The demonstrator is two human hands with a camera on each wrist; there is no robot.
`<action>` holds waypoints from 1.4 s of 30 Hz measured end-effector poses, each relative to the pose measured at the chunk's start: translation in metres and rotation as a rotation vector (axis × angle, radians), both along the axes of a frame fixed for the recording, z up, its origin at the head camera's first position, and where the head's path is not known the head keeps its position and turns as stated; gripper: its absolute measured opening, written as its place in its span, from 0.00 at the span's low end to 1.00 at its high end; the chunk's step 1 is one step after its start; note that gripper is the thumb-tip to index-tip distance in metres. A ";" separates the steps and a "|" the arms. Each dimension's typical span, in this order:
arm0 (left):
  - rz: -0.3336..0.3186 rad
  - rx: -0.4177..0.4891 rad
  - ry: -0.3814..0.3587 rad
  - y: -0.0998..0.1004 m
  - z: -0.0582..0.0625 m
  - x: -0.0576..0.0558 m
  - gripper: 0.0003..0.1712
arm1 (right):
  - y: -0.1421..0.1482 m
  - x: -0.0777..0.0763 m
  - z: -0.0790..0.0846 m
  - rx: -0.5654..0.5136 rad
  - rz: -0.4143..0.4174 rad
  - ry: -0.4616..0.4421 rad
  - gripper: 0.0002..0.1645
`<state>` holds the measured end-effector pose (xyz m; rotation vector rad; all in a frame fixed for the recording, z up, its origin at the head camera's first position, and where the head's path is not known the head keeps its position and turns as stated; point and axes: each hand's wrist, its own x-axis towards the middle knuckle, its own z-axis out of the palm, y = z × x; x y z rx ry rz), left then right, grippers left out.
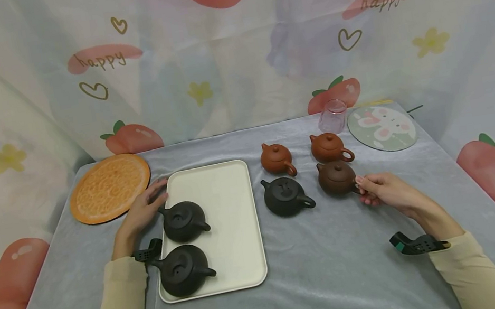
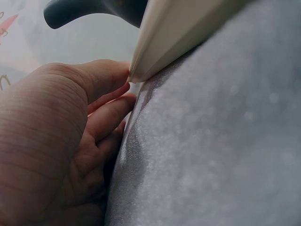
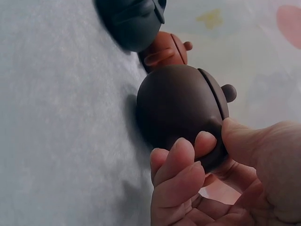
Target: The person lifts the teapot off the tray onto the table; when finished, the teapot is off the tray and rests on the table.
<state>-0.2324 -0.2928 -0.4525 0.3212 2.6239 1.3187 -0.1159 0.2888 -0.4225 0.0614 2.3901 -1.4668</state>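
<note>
My right hand [image 1: 386, 190] pinches the handle of a dark brown teapot [image 1: 336, 178] between thumb and fingers; the right wrist view shows the teapot's rounded body [image 3: 176, 103] close over the grey cloth. On the left, my left hand [image 1: 140, 213] lies along the side of a cream tray [image 1: 234, 226]. Its thumb touches the tray's rim [image 2: 141, 70] in the left wrist view, with the other fingers extended beside it. Two black teapots, one farther back [image 1: 184, 221] and one nearer [image 1: 183, 271], stand along the tray's left side, spouts over the rim.
Right of the tray stand a black teapot [image 1: 285, 197] and two reddish-brown teapots, left [image 1: 276, 158] and right [image 1: 327, 147]. Behind are a pink glass [image 1: 333, 117] and a rabbit-patterned round mat [image 1: 383, 129]. An orange round mat [image 1: 110, 188] lies at back left.
</note>
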 end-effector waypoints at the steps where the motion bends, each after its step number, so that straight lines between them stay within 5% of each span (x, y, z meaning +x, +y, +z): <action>1: -0.002 0.000 -0.005 0.000 0.001 0.000 0.34 | 0.001 0.000 0.000 -0.002 0.000 -0.002 0.28; 14: -0.015 0.011 -0.022 0.000 0.000 -0.001 0.33 | 0.004 0.002 -0.003 -0.008 -0.007 -0.018 0.28; 22: -0.019 0.013 -0.030 0.014 0.030 0.015 0.32 | 0.005 0.000 -0.005 -0.010 -0.001 -0.038 0.27; 26: -0.018 0.012 -0.036 0.017 0.036 0.019 0.31 | 0.006 0.000 -0.005 -0.015 0.010 -0.045 0.27; 29: -0.013 0.017 -0.037 0.016 0.033 0.017 0.32 | 0.007 0.000 -0.006 -0.022 0.015 -0.053 0.27; 36: 0.005 0.001 -0.010 0.001 0.000 0.002 0.34 | 0.008 0.000 -0.007 -0.046 0.018 -0.092 0.27; 42: 0.001 0.007 -0.015 0.003 0.007 0.003 0.34 | 0.010 -0.002 -0.009 -0.069 0.000 -0.139 0.28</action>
